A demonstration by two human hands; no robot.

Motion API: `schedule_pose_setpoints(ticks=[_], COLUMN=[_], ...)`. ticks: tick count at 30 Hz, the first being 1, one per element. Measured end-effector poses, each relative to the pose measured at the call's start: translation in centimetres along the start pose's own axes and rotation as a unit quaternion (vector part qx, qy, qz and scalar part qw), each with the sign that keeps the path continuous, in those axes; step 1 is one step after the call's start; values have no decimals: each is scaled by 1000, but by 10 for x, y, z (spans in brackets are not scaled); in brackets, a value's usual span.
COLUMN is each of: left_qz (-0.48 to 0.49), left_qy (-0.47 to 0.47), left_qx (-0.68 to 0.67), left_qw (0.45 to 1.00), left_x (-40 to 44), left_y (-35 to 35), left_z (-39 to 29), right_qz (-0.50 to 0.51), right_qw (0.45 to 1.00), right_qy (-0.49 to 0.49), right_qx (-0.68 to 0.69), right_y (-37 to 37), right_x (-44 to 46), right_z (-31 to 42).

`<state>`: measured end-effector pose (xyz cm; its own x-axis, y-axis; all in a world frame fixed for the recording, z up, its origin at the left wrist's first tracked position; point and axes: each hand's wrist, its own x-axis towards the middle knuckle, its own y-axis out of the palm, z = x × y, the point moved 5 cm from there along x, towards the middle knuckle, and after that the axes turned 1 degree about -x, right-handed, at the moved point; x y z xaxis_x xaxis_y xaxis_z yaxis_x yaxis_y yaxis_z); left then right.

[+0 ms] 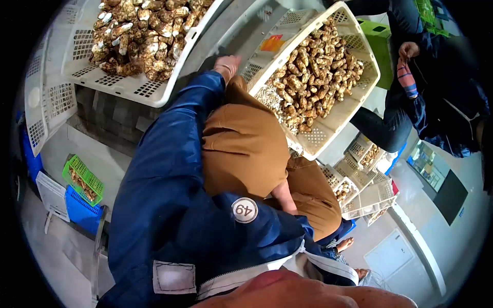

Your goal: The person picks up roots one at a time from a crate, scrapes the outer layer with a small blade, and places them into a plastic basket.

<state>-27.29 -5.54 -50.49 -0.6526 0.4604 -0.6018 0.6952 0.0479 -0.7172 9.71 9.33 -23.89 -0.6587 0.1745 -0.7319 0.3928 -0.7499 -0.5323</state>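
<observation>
My left hand (227, 66) is at the end of the long blue sleeve, beside my knee, in the gap between two white crates. Its fingers are too small and hidden to read. Partly tucked between my brown-trousered thighs is my right hand (284, 197), its fingers out of sight. A tilted white crate (371, 59) in front of my knees holds many small brown mushroom-like pieces (313, 72). Thin pale stems (269, 100) lie at its near end. The crate (167, 92) at the upper left holds bigger brown and white pieces (149, 36).
A person (447, 97) in dark clothes sits at the right, hands together near a green crate (374, 46). More white crates (367, 179) stand behind my right knee. A green basket (84, 177) rests on a blue one (82, 210) at the left. Another person's hand (345, 244) shows lower right.
</observation>
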Motion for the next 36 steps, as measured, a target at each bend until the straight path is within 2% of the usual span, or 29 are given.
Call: schedule_pose_setpoints(ticks=[1,3,5,8,9,10,11,12,13,14,15,16,17,20,22,24,26,27,28,29,30,31,32,34,36], left_qz=[-3,-73,-127,-176,-180,-209,-268,-203,-256,-235,-177,-166,-191,-272,-396,-481,-508,-474,-426,-377,-279,-236,-161,-100,39], left_qy=[14,25,30,72,97,95,109,17,29,24,-37,-52,-31,3,22,50,3,-5,35,61,113,165,224,275,321], left_qx=[-18,-84,-183,-240,-262,-310,-302,-351,-346,-324,-329,-298,-301,-361,-316,-263,-129,-184,-323,-457,-653,-734,-741,-736,-716], left_qw=[1000,993,974,952,943,923,908,914,902,916,927,939,934,892,862,835,852,861,844,803,695,615,613,610,618], left_x=[1,-5,-36,-94,-123,-141,-141,-179,-208,-224,-252,-283,-314,-397,-435,-433,-406,-393,-392,-391,-412,-423,-437,-450,-441], left_y=[-1,-14,-42,-72,-85,-79,-51,-68,-65,-46,-45,-52,-61,-130,-194,-229,-238,-236,-243,-251,-259,-267,-273,-282,-278], left_z=[0,-2,-10,-18,-15,-3,17,17,24,39,43,43,37,15,8,22,53,80,75,69,41,14,-17,-91,-161], right_qz=[-14,5,-3,-9,-24,-46,-57,-70,-104,-118,-132,-144,-152,-221,-239,-261,-267,-294,-307,-318,-323,-288,-251,-230,-204], right_qw=[1000,998,998,996,998,992,995,996,994,992,990,988,983,974,969,959,944,933,930,925,924,911,888,867,833], right_qy=[-5,50,14,86,66,43,41,39,13,19,26,34,24,-11,-29,-59,-93,-125,-129,-133,-129,-157,-190,-239,-292], right_qx=[1,34,64,22,3,106,75,43,44,39,35,33,104,53,58,95,171,164,157,160,162,252,336,372,423], right_y=[-3,-6,-5,-14,-14,-14,-20,-27,-29,-31,-32,-34,-36,-51,-65,-64,-75,-82,-87,-93,-94,-92,-93,-108,-131], right_x=[-2,-4,-7,-9,-9,-12,-14,-18,-22,-24,-28,-32,-38,-55,-76,-71,-97,-111,-123,-131,-138,-137,-133,-139,-149], right_z=[4,15,15,25,19,25,28,37,40,38,35,33,30,27,47,24,49,57,57,56,51,42,38,52,78])
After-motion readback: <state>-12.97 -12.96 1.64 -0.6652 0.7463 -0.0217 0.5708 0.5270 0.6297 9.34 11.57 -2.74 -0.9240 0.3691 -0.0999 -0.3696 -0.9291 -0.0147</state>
